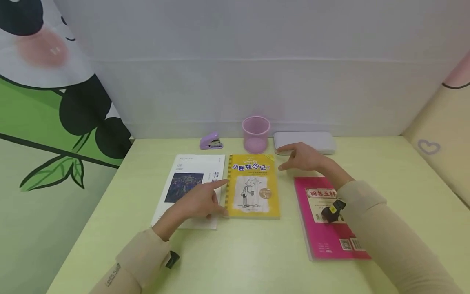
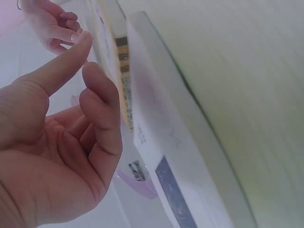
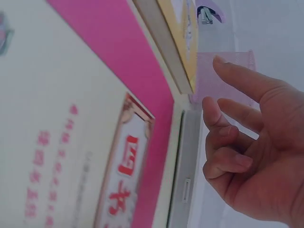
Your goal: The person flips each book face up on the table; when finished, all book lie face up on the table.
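A yellow comic book point(image 1: 253, 185) with a cartoon figure lies flat in the middle of the table. My left hand point(image 1: 200, 201) hovers over a white book point(image 1: 198, 163), its index finger and thumb stretched to the yellow book's left edge. The left wrist view shows that hand's other fingers bent loosely, with nothing in the palm. Near the yellow book's upper right corner is my right hand point(image 1: 304, 157), thumb and index pointing left, a small gap from the cover. Its remaining fingers are loosely curled and hold nothing. Below it lies a pink book point(image 1: 323, 241), partly hidden by the right sleeve.
Along the back stand a purple stapler point(image 1: 211, 141), a pink mesh cup point(image 1: 256, 132) and a flat whitish case point(image 1: 312, 141). A white cloth wall point(image 1: 235, 94) rises behind them. Printed panels flank the table on both sides.
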Tool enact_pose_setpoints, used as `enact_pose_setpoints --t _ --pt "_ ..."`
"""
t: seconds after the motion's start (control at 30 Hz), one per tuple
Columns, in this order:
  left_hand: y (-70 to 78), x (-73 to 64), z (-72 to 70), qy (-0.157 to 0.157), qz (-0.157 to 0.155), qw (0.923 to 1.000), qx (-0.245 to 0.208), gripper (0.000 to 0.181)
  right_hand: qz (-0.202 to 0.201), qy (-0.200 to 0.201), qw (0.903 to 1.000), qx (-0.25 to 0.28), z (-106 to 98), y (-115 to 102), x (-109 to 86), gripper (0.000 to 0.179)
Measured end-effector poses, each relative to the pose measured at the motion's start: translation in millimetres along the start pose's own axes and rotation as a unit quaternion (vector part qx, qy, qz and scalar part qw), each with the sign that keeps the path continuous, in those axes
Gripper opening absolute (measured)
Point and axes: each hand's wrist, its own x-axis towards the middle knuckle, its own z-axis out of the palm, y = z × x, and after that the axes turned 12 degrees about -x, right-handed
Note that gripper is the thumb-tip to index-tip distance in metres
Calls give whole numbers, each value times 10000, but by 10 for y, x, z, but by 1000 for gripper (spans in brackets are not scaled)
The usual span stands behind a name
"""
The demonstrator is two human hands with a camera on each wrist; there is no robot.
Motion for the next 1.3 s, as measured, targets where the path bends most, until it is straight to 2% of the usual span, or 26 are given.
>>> enact_pose_setpoints --t 0.17,0.37,0.5,0.67,0.83,1.0,1.13,1.3 --pt "127 -31 16 -76 231 9997 35 89 -32 111 9999 -24 -110 14 -99 68" --pt "293 -76 83 -167 440 9988 142 81 75 162 9998 -31 -249 118 -322 68" --pt "341 -97 153 -114 491 9987 124 77 84 306 9995 34 -345 245 -505 64" --pt "376 -70 268 -270 719 9968 201 74 141 486 9986 143 -386 435 -716 61" --pt "444 -20 469 -569 935 9940 74 76 397 469 9976 320 -328 661 -869 61" --pt "545 5 756 -775 1028 9916 -93 78 607 406 9960 509 -248 865 -963 59" --pt "660 32 940 -764 1149 9904 11 77 719 467 9949 540 -183 990 -1041 54" --pt "811 55 1081 -797 1259 9887 160 78 832 457 9930 710 -90 1129 -1105 49"
